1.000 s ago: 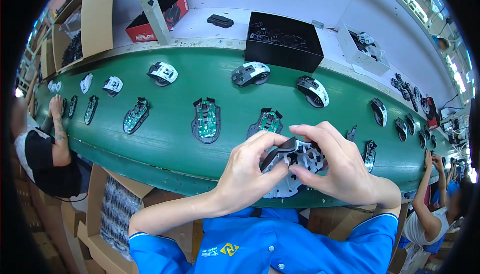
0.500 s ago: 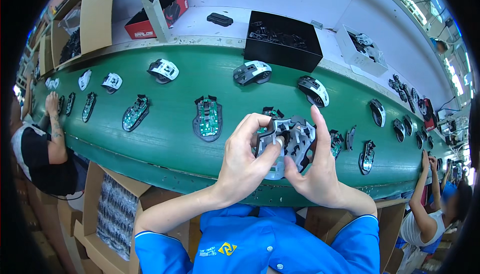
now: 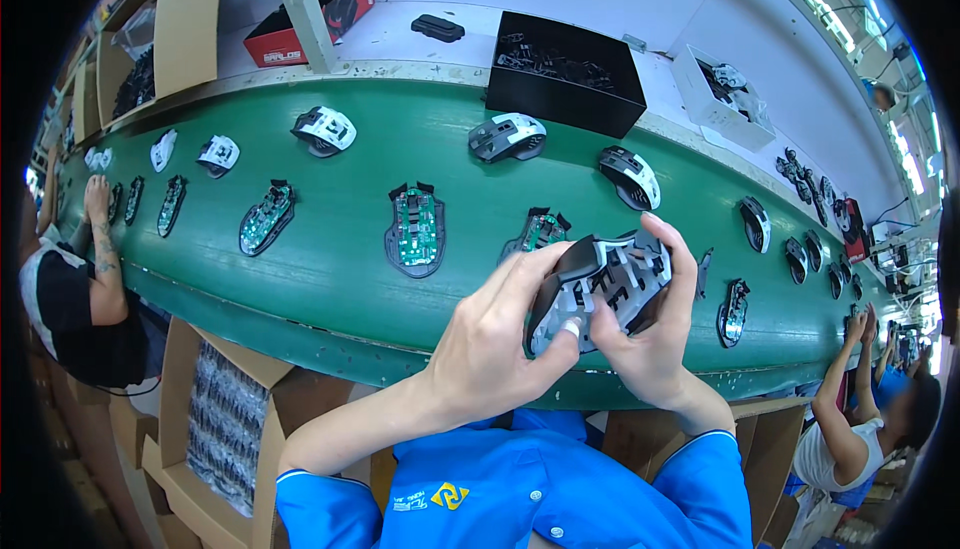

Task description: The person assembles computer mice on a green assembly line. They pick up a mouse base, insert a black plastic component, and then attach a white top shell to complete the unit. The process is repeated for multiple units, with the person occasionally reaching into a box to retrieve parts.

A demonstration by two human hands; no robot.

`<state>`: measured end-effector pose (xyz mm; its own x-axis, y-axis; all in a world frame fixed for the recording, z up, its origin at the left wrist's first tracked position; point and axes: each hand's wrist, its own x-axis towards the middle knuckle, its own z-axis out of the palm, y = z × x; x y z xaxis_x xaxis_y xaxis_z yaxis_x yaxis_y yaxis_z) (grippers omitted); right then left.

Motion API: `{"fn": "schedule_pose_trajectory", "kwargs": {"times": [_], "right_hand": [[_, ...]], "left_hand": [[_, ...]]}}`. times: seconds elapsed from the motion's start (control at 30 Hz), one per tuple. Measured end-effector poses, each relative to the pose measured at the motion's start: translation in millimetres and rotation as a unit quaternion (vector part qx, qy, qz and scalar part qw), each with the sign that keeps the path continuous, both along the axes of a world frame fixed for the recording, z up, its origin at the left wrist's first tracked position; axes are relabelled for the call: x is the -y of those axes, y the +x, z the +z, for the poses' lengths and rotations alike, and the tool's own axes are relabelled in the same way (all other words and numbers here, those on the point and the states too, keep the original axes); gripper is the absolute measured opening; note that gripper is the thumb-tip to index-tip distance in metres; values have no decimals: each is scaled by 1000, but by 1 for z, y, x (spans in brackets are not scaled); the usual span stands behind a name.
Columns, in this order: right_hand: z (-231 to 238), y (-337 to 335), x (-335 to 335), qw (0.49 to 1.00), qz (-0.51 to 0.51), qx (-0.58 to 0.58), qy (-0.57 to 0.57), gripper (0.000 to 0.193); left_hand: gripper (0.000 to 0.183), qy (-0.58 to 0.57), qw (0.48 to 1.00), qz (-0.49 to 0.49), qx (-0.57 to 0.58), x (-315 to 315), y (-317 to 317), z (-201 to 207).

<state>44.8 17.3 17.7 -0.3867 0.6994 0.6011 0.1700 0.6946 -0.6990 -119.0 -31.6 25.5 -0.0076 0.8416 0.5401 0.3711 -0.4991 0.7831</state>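
Head view, the only one. Person in a blue shirt [image 3: 490, 494] at the near edge of a long green surface [image 3: 340, 219]. Mouse shell [image 3: 625, 284] held up above the surface, toward its near edge, tilted, ribbed hollow side facing the wearer.

Left hand [image 3: 505, 334]: half closed round the shell's left side, fingers outside, thumb tucked into the hollow. Right hand [image 3: 650, 324]: half closed on the other side, fingers up along the outer rim, thumb inside too. Shell pinched from both sides, presumably to steady it and let both thumbs press inside.

Just beyond the shell, a base with a circuit board [image 3: 540, 229], partly hidden by it. Another board base [image 3: 415, 234] further left, green side up, likely so the parts stay uncovered.

Toward the far edge: a grey-and-white mouse [image 3: 507, 139] and a second mouse [image 3: 630, 177], spaced apart, perhaps for easy picking up. Past that edge, on a shelf, a black box [image 3: 560, 109] of small dark parts, probably set there to leave working room.
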Motion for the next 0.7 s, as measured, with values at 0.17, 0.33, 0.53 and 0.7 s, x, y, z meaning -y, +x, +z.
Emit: {"fn": "schedule_pose_trajectory", "kwargs": {"times": [0.17, 0.33, 0.53, 0.7], "right_hand": [[-4, -2, 4, 999, -23, 20, 14, 74], [-2, -7, 5, 999, -17, 17, 24, 72], [-11, -8, 5, 1000, -15, -10, 4, 70], [-12, -9, 8, 999, -19, 3, -38, 68]], "left_hand": [[46, -5, 999, 32, -15, 3, 2, -5], [43, 1, 999, 41, -12, 3, 3, -9], [41, -10, 999, 31, -12, 6, 2, -8], [39, -30, 999, 26, -12, 8, 0, -6]]}}
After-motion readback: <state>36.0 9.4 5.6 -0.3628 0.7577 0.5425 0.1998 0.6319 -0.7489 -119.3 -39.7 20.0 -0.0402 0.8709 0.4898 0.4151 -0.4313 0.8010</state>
